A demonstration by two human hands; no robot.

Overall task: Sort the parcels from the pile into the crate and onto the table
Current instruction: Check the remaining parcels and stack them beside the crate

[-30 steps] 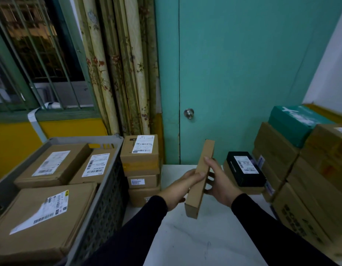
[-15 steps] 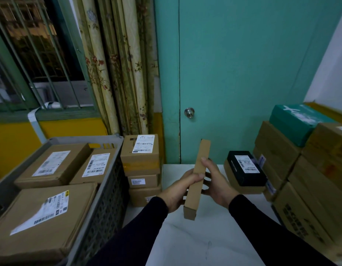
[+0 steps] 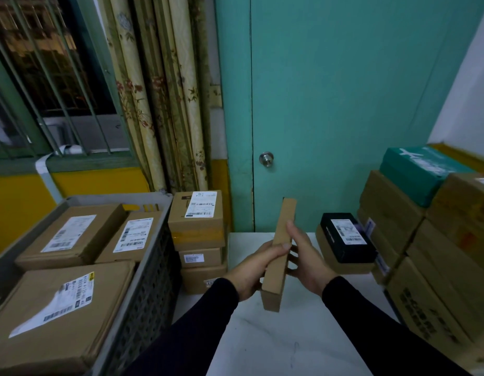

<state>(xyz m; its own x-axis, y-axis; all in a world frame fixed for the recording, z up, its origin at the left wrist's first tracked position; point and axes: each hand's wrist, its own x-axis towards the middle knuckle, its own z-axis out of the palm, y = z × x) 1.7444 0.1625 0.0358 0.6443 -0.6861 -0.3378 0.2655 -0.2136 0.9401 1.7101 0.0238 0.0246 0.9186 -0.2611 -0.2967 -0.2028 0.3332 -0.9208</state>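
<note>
A flat brown cardboard parcel stands on edge above the white table, held between both hands. My left hand grips its left face, thumb over the top edge. My right hand holds its right face, thumb on the upper edge and fingers behind. The grey crate at left contains three labelled brown parcels. A pile of cartons rises at right.
A stack of three small boxes stands between crate and table. A black box lies on a flat brown box at the table's far right. A teal box tops the pile. Teal door behind, curtain and barred window at left.
The parcel has shifted slightly left and turned a bit more upright between my hands. Both hands kept hold and moved with it.
</note>
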